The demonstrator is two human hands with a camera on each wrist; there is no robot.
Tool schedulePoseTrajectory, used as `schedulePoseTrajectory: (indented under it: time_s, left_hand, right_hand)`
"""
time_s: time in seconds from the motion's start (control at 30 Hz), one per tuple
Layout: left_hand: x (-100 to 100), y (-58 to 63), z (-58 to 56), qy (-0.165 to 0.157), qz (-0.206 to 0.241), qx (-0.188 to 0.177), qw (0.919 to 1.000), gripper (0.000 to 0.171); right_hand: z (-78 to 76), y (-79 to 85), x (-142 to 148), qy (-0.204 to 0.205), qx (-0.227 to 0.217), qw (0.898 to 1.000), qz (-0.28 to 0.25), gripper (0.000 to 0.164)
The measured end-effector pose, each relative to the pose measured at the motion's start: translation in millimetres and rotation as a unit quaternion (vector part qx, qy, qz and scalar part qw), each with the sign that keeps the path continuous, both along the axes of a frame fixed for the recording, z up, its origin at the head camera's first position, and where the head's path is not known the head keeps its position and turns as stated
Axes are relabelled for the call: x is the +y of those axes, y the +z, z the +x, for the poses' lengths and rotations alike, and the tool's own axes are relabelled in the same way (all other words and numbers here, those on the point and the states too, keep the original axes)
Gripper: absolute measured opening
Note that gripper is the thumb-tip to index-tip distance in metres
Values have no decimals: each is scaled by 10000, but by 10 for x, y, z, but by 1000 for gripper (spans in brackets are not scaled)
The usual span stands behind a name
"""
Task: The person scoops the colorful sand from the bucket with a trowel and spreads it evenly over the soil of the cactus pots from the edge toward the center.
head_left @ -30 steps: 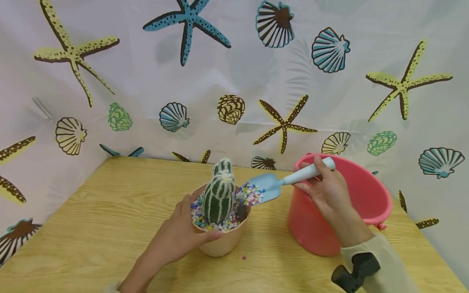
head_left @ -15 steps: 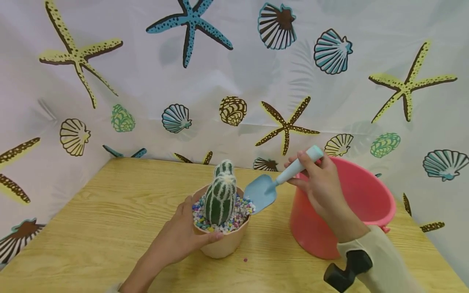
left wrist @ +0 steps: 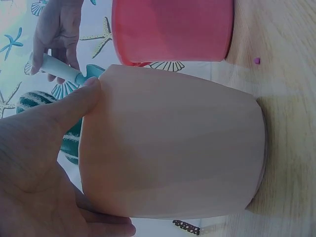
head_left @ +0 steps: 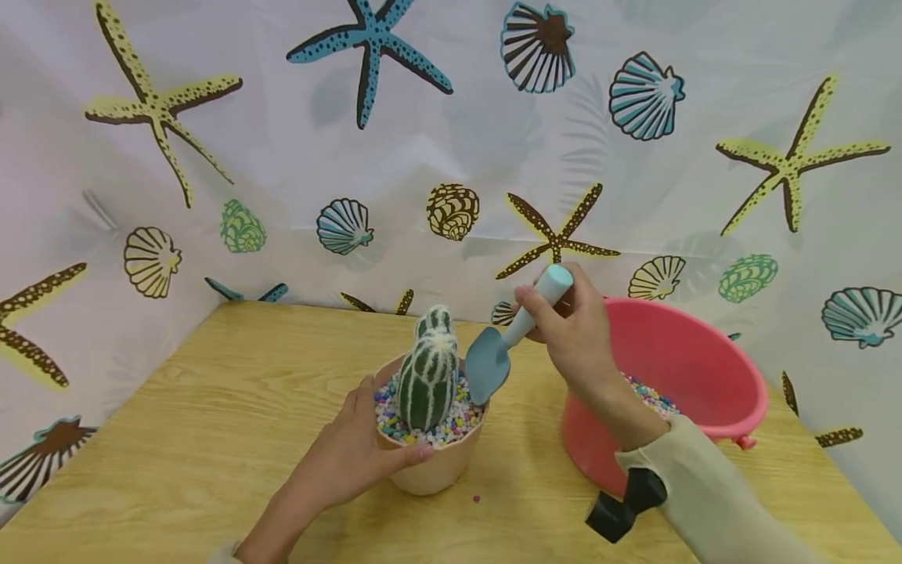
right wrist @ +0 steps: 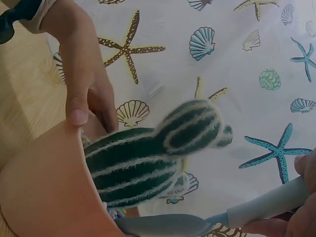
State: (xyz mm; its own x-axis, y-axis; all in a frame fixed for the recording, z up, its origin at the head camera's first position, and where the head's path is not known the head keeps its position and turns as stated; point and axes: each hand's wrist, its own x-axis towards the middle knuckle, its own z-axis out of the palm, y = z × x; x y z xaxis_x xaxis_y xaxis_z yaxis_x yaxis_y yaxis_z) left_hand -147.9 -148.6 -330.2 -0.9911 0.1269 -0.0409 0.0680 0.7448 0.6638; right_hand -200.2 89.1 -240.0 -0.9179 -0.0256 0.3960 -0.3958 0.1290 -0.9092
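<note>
A green cactus with fuzzy white ribs (head_left: 426,384) stands in a peach-coloured flowerpot (head_left: 433,468), ringed by small multicoloured pebbles (head_left: 451,431). My left hand (head_left: 352,442) grips the pot from its left side, thumb along the near rim, as the left wrist view also shows. My right hand (head_left: 574,329) holds a light blue hand trowel (head_left: 488,366) by its handle. The trowel is steeply tilted, its blade tip down at the pot's right rim beside the cactus. No pebbles show on the blade. In the right wrist view the blade (right wrist: 163,224) overlaps the pot's rim.
A pink bucket (head_left: 705,337) with more coloured pebbles (head_left: 651,395) inside stands on the wooden table (head_left: 211,423), right of the pot and partly behind my right forearm. One stray pebble (head_left: 476,498) lies before the pot. A cloth with starfish and shells hangs behind.
The trowel has gone from nearly level and loaded to steeply tilted, its pebbles now off the blade and in the pot. My right hand has moved left and up; my left hand keeps its hold.
</note>
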Motion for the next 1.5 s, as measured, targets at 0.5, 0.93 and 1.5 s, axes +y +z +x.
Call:
schedulePoseTrajectory:
  time_s: [0.5,0.93,1.5]
  left_hand:
    - [32,13,-24,-109,-10,89,9999,121]
    - [51,-7,-36,-156,-164,25,9997,123]
    - [30,-27,-48,-161,-58,81,9998,120]
  right_hand:
    - [-33,-56,93,179,-126,9991,-371,11]
    - [-1,94,387,-79,-158,9969,-768,11]
    - [136,288,1231,-280,416,9833,-1747,27]
